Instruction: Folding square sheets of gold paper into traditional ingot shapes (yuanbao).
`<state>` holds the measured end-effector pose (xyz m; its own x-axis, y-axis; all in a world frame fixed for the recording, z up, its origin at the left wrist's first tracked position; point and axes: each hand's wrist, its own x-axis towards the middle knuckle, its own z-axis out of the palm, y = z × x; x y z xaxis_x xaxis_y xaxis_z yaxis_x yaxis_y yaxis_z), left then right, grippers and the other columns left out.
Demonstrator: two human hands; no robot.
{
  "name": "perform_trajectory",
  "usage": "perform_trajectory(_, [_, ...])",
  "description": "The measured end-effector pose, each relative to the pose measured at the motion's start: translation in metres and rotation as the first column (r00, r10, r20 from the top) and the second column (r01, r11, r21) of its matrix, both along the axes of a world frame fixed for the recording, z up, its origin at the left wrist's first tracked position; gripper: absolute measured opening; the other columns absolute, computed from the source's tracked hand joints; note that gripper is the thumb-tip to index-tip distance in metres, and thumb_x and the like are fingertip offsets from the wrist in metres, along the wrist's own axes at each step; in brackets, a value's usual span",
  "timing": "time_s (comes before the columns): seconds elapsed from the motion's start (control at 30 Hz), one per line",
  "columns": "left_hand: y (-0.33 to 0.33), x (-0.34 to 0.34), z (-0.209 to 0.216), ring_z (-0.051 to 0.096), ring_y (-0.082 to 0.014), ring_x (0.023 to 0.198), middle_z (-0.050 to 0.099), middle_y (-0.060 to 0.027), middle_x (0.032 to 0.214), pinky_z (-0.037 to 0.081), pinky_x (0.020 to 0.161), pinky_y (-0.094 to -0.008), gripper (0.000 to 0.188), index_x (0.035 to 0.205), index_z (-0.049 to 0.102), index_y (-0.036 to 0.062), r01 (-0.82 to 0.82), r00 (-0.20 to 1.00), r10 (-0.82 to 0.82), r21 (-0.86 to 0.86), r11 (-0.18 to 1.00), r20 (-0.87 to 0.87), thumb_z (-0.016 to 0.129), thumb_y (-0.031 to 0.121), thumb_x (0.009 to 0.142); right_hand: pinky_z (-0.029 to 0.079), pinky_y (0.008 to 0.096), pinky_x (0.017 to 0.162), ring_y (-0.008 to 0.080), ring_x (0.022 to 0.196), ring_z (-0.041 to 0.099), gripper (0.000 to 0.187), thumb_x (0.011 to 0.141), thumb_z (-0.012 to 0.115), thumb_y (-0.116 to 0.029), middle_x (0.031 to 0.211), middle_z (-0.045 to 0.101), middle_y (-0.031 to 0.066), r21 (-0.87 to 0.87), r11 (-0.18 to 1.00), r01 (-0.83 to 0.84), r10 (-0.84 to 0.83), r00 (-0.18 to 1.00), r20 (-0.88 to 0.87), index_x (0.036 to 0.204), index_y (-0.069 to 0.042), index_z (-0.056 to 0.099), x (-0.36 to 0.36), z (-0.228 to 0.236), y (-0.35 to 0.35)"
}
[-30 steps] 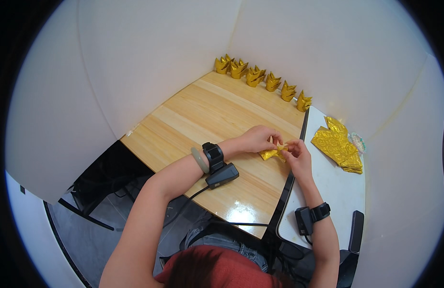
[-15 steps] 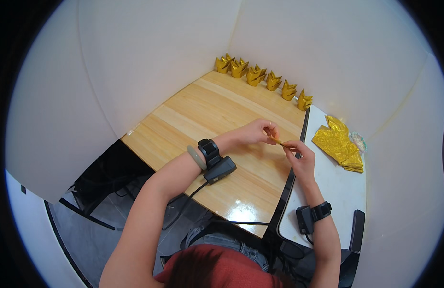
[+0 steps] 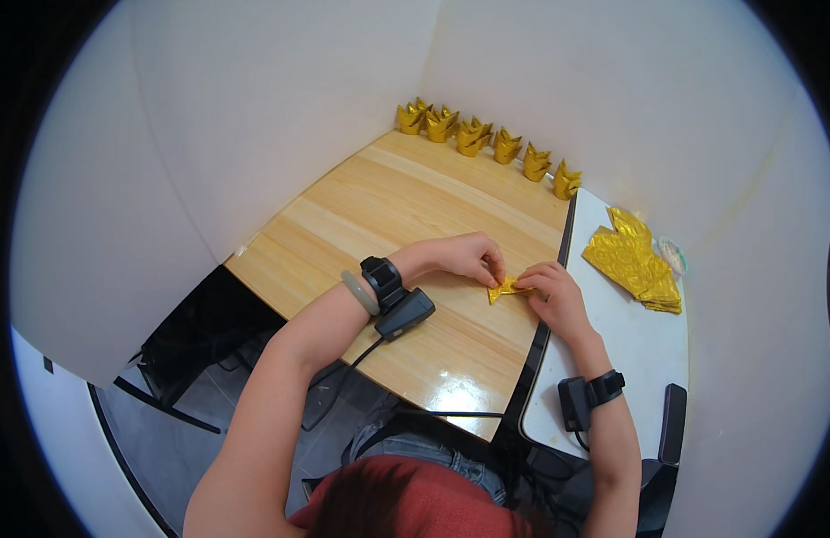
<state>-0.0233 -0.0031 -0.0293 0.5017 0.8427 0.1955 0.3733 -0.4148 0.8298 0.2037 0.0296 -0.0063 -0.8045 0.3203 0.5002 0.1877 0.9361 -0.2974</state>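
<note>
A small folded gold foil piece (image 3: 498,294) is held over the wooden table (image 3: 361,229), near that table's right edge; whether the tabletop is touched by it cannot be told. Its left part is pinched between the thumb and fingertips of the left hand (image 3: 473,257), and its right end is gripped by the bunched fingers of the right hand (image 3: 558,300), whose thumb is partly hidden. Along the wooden table's far edge, six gold foil crowns (image 3: 473,137) are lined up, points upward. To the wooden table's right, a white table (image 3: 612,350) is placed, on which flat gold foil sheets (image 3: 635,264) are piled. A pale bracelet (image 3: 359,293) and a black wristband (image 3: 384,283) are worn on the left arm, above the wooden table.
</note>
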Motion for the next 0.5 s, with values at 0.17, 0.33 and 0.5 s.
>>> perform_trajectory(0.17, [-0.003, 0.001, 0.003, 0.059, -0.0197, 0.080, 0.064, -0.0098, 0.081, 0.046, 0.075, -0.0288, 0.015, 0.083, 0.068, 0.0027, -0.037, 0.996, 0.042, 0.064, 0.997, -0.083, 0.068, 0.006, 0.068, 0.045, 0.0317, 0.076, 0.0236, 0.085, 0.054, 0.015, 0.066, 0.059, -0.001, 0.087, 0.061, 0.0055, -0.193, 0.976, 0.098, -0.096, 0.995, 0.023, 0.079, -0.006, 0.065, 0.013, -0.003, 0.013])
perform_trajectory(0.33, [-0.006, 0.002, 0.006, 0.059, -0.0205, 0.079, 0.064, -0.0099, 0.081, 0.046, 0.074, -0.0295, 0.015, 0.083, 0.068, 0.0030, -0.038, 0.994, 0.047, 0.089, 0.995, -0.094, 0.068, 0.008, 0.069, 0.045, 0.0335, 0.073, 0.0248, 0.083, 0.055, 0.013, 0.070, 0.060, -0.006, 0.088, 0.061, 0.0075, -0.076, 0.975, 0.207, -0.206, 0.978, 0.017, 0.082, -0.005, 0.064, 0.021, -0.007, 0.023])
perform_trajectory(0.5, [-0.005, 0.002, 0.004, 0.058, -0.0204, 0.078, 0.064, -0.0090, 0.082, 0.046, 0.073, -0.0303, 0.017, 0.086, 0.067, 0.0037, 0.001, 0.997, 0.008, 0.127, 0.992, -0.076, 0.069, 0.008, 0.069, 0.046, 0.0314, 0.070, 0.0231, 0.076, 0.057, 0.024, 0.073, 0.066, -0.015, 0.085, 0.060, 0.0106, -0.252, 0.889, 0.384, -0.362, 0.923, 0.128, 0.092, -0.001, 0.061, 0.011, 0.000, 0.012])
